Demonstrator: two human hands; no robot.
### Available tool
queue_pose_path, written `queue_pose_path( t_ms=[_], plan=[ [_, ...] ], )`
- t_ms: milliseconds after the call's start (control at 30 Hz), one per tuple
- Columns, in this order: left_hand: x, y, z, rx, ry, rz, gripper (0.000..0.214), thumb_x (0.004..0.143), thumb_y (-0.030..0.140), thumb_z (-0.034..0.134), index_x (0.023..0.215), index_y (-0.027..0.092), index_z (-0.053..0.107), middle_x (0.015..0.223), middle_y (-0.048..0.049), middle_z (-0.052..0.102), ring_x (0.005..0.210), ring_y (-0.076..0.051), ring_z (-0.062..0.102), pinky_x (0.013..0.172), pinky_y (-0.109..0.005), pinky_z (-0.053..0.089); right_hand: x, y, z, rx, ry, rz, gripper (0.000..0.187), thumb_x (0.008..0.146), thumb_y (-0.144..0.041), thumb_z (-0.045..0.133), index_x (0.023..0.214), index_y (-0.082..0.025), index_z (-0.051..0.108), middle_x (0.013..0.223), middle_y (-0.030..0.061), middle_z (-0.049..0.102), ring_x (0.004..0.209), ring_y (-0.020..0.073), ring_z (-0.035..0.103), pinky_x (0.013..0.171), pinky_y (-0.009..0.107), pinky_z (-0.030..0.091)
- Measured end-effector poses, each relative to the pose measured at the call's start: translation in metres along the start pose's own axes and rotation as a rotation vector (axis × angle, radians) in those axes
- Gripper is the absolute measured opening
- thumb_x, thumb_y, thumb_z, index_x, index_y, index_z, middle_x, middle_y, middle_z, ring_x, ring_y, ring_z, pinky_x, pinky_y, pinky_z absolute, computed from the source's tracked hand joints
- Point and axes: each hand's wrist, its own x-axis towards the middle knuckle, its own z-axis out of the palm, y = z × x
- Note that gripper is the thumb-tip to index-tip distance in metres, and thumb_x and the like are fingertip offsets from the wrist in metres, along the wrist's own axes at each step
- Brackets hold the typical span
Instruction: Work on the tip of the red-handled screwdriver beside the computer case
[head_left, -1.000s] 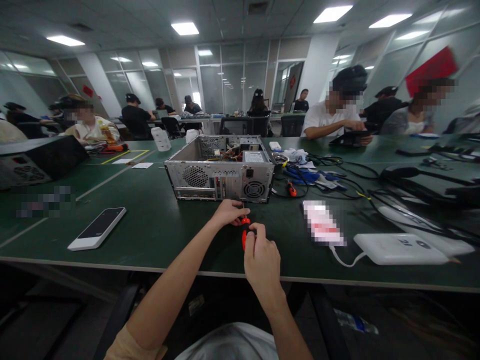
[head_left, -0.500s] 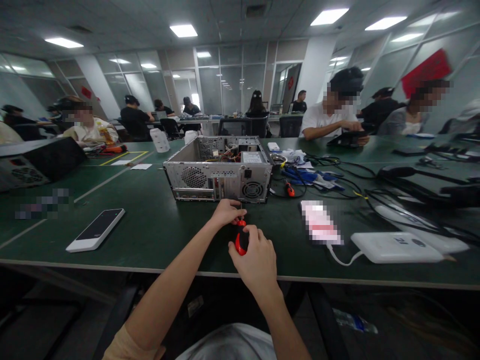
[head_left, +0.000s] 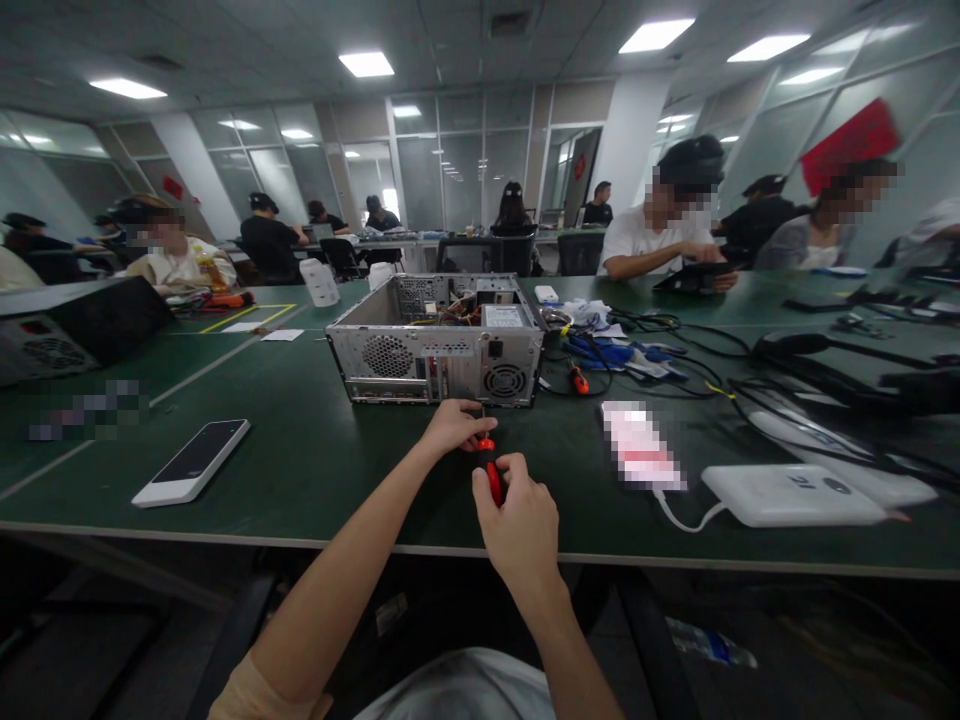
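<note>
An open computer case lies on its side on the green table, its rear panel with fan grilles facing me. My right hand is closed around the red and black handle of a screwdriver, whose shaft points away from me at the lower edge of the rear panel. My left hand is at that same edge, fingers curled by the shaft near the handle's front end. The fingers look closed around the shaft, but the tip and the exact grip are too small to make out.
Right of the case lie a second screwdriver, blue gloves and black cables. Nearer stand a phone wired to a white power bank. A white device lies left. Co-workers sit across the table.
My right hand has turned with the screwdriver handle and shifted slightly to the right; more of its red side faces up. My left hand and the case have stayed in place.
</note>
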Motion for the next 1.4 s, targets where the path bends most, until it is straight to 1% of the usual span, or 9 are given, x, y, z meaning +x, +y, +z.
queue_pose_path(
  t_ms=[300,467,600,767,867,967,1100,1233,1400],
  plan=[
    [0.0,0.001,0.001,0.005,-0.007,-0.023,0.068,0.081,0.022,0.074,0.141,0.003,0.047,0.075,-0.0061,0.071,0.044,-0.008,0.056,0.044,-0.019,0.046,-0.001,0.001,0.0,-0.008,0.034,-0.002,0.021,0.092,-0.041,0.051,0.096,-0.021,0.056,0.078,0.0023,0.067,0.071,0.0211,0.061,0.065,0.029,0.03],
    [0.002,0.0,0.0,0.014,-0.009,-0.02,0.068,0.081,0.025,0.076,0.14,0.005,0.049,0.077,-0.0068,0.072,0.046,-0.008,0.058,0.046,-0.018,0.047,-0.001,-0.001,0.001,-0.064,0.028,-0.015,0.021,0.097,-0.038,0.043,0.095,-0.021,0.054,0.077,0.0029,0.068,0.068,0.0212,0.062,0.064,0.029,0.029],
    [0.001,0.001,-0.001,0.01,-0.012,-0.01,0.069,0.079,0.027,0.077,0.139,0.005,0.05,0.075,-0.0066,0.071,0.048,-0.009,0.059,0.047,-0.019,0.048,0.001,-0.003,0.001,-0.129,0.016,-0.019,0.023,0.1,-0.031,0.034,0.099,-0.019,0.054,0.075,0.0047,0.07,0.064,0.0212,0.062,0.064,0.029,0.028],
    [-0.001,0.001,-0.001,0.0,-0.012,0.007,0.067,0.081,0.027,0.076,0.139,0.005,0.05,0.074,-0.0054,0.071,0.05,-0.01,0.061,0.046,-0.018,0.048,0.001,-0.002,-0.001,-0.064,0.002,-0.018,0.022,0.1,-0.032,0.037,0.106,-0.02,0.054,0.077,0.0034,0.072,0.067,0.0212,0.064,0.065,0.029,0.03],
    [-0.001,0.0,-0.001,-0.002,-0.024,0.006,0.067,0.082,0.028,0.075,0.139,0.005,0.049,0.075,-0.0055,0.071,0.05,-0.009,0.061,0.046,-0.018,0.048,0.0,-0.001,-0.002,-0.056,-0.004,-0.012,0.027,0.101,-0.031,0.033,0.108,-0.02,0.057,0.078,0.0036,0.072,0.067,0.0208,0.065,0.064,0.028,0.031],
    [-0.001,0.001,-0.001,-0.011,-0.027,0.003,0.066,0.083,0.027,0.074,0.139,0.005,0.048,0.078,-0.0065,0.072,0.049,-0.009,0.06,0.045,-0.018,0.048,0.001,0.0,-0.005,-0.067,-0.032,-0.028,0.034,0.102,-0.027,0.028,0.114,-0.021,0.059,0.081,0.0043,0.073,0.066,0.0203,0.066,0.064,0.029,0.031],
    [-0.003,0.005,0.0,-0.004,-0.02,-0.009,0.064,0.083,0.026,0.074,0.139,0.006,0.049,0.082,-0.0066,0.072,0.046,-0.007,0.058,0.043,-0.018,0.047,0.004,0.002,-0.009,-0.029,-0.087,-0.027,0.04,0.102,-0.026,0.026,0.128,-0.027,0.056,0.089,0.0031,0.075,0.071,0.0211,0.068,0.065,0.029,0.033],
    [-0.002,0.004,0.0,-0.014,-0.025,-0.01,0.064,0.082,0.022,0.074,0.138,0.006,0.049,0.082,-0.0062,0.072,0.047,-0.007,0.058,0.043,-0.018,0.047,0.006,0.003,-0.01,0.006,-0.134,-0.042,0.037,0.102,-0.029,0.029,0.124,-0.028,0.059,0.093,0.0026,0.075,0.079,0.0208,0.07,0.068,0.029,0.035],
    [0.002,-0.001,0.0,-0.037,-0.01,-0.006,0.06,0.081,0.019,0.074,0.136,0.005,0.052,0.081,-0.0062,0.071,0.046,-0.007,0.056,0.045,-0.018,0.047,0.006,0.002,-0.009,0.06,-0.199,-0.18,0.037,0.104,-0.033,0.03,0.121,-0.03,0.063,0.104,0.0021,0.073,0.091,0.0173,0.067,0.079,0.028,0.038]
  ],
)
